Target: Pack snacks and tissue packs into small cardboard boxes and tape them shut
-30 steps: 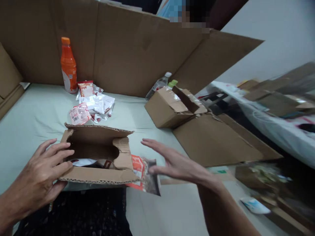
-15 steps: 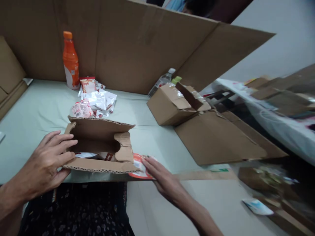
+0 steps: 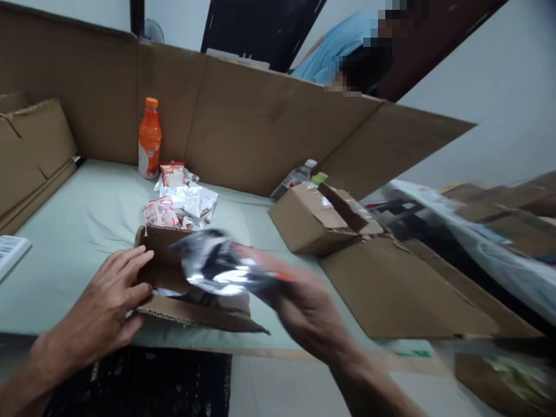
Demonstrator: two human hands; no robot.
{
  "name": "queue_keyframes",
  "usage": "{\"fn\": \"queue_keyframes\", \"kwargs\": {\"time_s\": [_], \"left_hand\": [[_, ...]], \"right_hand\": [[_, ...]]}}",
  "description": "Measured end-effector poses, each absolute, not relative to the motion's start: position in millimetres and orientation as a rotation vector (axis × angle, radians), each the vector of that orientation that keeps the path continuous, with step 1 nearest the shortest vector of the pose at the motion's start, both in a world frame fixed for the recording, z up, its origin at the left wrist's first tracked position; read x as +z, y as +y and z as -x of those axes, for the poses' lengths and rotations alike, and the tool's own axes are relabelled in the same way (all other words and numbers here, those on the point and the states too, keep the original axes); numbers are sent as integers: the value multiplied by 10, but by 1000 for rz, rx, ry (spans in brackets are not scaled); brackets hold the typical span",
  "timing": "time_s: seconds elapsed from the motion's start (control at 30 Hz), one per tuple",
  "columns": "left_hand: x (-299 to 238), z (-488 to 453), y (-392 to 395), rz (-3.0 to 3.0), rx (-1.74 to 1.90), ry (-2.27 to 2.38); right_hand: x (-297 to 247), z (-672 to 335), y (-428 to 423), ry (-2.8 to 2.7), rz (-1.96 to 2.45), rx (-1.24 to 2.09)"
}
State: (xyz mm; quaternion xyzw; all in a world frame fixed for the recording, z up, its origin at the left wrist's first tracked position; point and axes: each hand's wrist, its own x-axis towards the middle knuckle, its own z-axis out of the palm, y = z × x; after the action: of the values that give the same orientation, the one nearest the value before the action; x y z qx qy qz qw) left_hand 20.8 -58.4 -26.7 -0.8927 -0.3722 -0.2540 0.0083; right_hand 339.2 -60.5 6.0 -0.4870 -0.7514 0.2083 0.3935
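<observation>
A small open cardboard box (image 3: pixel 195 313) lies near the front edge of the table with its opening up. My left hand (image 3: pixel 108 289) grips its left side, fingers along the rim and thumb below. Some packets show at the bottom of the box, partly hidden by the front flap. My right hand (image 3: pixel 299 295), smeared by motion, is closed on a shiny silver packet (image 3: pixel 221 272) and holds it above the right part of the box. Behind the box lies a pile of silver and red-white packets (image 3: pixel 186 200).
An orange bottle (image 3: pixel 150 142) stands at the back before a cardboard partition (image 3: pixel 243 121). To the right are an open carton (image 3: pixel 308 226) and a clear bottle (image 3: pixel 295 176). A white device (image 3: pixel 13 252) lies at the left edge. A person in blue (image 3: pixel 334 49) is beyond the partition.
My right hand has picked up the orange-and-white packet from beside the box and carried it up and left over the opening, silver side showing. My left hand stays on the box. The view has tilted up.
</observation>
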Motion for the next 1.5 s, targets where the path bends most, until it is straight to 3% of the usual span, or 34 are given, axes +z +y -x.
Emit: {"fn": "queue_keyframes", "kwargs": {"time_s": [0.13,0.3,0.4,0.57,0.63,0.8,0.97,1.23,1.4,1.5], "left_hand": [[-266,-203,-658,2797,-818,-1315],[-286,-203,-581,2934,-896,-1189],[-300,-207,-507,3029,-864,-1144],[-323,-229,-431,3098,-910,-1081],[-344,-235,-418,3101,-933,-1069],[-428,-249,-408,3031,-946,-1026],[-449,-273,-416,2963,-946,-1034],[-118,-253,-448,3005,-826,-1090],[206,-429,-528,2995,-815,-872],[327,-563,-444,3096,-552,-873]], "right_hand": [[-66,-3002,-268,-2612,1451,767],[-265,-2858,-151,-2686,1320,928],[-102,-3027,-215,-2584,1167,949],[192,-3398,213,-1873,1179,688],[89,-3392,645,-1708,1292,813],[-612,-2893,1583,-1691,1573,1482],[-1113,-2342,1805,-1686,1556,1616],[-728,-2941,1246,-1573,1456,1260],[-157,-3671,361,-1462,1385,624],[34,-3842,-110,-1386,1312,322]]}}
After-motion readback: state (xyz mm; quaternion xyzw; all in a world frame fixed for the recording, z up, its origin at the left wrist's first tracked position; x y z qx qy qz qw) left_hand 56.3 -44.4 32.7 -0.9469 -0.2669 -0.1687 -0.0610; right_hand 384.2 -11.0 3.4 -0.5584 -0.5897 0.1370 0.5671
